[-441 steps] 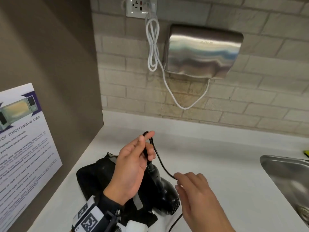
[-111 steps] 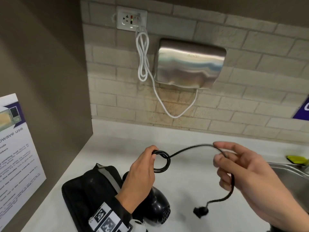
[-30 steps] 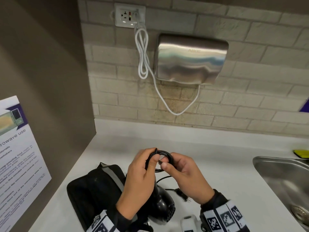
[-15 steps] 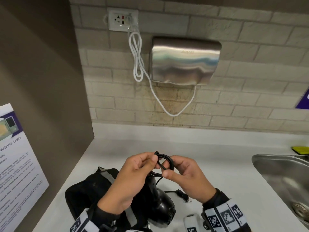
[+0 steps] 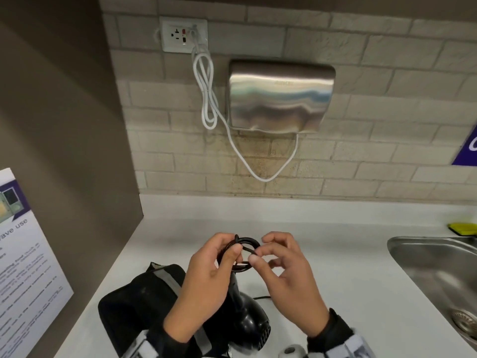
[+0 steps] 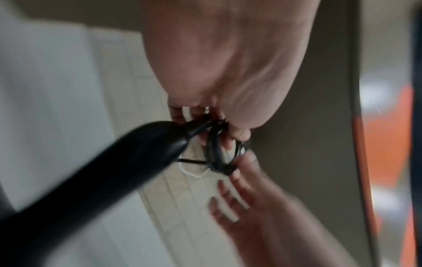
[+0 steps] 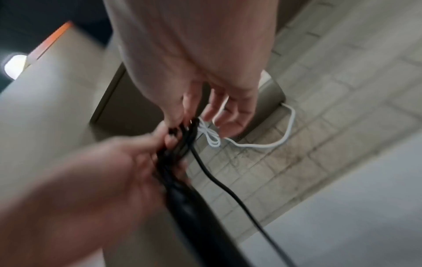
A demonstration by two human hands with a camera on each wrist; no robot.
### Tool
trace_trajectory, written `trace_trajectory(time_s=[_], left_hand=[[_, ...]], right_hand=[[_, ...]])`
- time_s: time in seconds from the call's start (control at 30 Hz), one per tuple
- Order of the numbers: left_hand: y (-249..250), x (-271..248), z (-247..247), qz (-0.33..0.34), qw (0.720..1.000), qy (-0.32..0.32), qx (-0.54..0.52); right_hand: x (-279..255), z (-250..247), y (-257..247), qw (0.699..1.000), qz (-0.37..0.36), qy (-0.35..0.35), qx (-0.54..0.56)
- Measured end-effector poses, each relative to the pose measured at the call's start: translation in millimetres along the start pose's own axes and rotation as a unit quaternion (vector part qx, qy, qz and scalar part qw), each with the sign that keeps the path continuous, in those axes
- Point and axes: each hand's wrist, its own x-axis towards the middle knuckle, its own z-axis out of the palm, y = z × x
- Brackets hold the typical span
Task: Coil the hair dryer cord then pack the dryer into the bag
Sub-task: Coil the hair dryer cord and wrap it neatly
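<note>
The black hair dryer [image 5: 251, 324] hangs head-down over the counter, its handle [image 6: 128, 155] rising into my left hand [image 5: 219, 257]. That hand grips a small black coil of cord [image 5: 246, 245] at the top of the handle. My right hand [image 5: 268, 254] pinches the coil's right side between thumb and forefinger, its other fingers spread. A loose stretch of cord [image 7: 219, 182] runs down from the coil. The black bag [image 5: 139, 298] lies on the counter under my left forearm.
A steel hand dryer [image 5: 280, 95] with a white cable [image 5: 206, 99] hangs on the brick wall ahead. A steel sink [image 5: 436, 270] sits at the right with a yellow sponge [image 5: 462, 228] behind it. A brown side wall with a poster [image 5: 23, 267] stands on the left.
Over the last second both hands stayed at the coil. My right fingers have spread and shifted their pinch on the loops. The plug seen on the counter is now out of sight.
</note>
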Motion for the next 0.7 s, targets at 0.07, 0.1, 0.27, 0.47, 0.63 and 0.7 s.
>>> trace_trajectory(time_s=[0.07,0.1,0.27,0.47,0.63,0.7], left_hand=[[-11,-4,2,0.049,0.995,0.029,0.077],[-15,-5,2,0.061,0.993,0.037,0.094],[-27,-4,5,0.132,0.981,0.030,0.142],[-31,0,0,0.163,0.977,0.010,0.136],[-35,2,-4,0.156,0.979,-0.030,0.125],[-37,4,-5,0.161,0.978,-0.029,0.133]], right_hand=[[4,-7,-8,0.988,0.107,-0.055,0.099],[5,-11,-12,0.968,0.163,-0.082,0.172],[12,-31,-25,0.884,0.306,-0.131,0.329],[10,-52,-32,0.876,0.271,-0.161,0.364],[15,-63,-47,0.849,0.320,-0.136,0.398],[18,-70,-51,0.851,0.345,-0.150,0.365]])
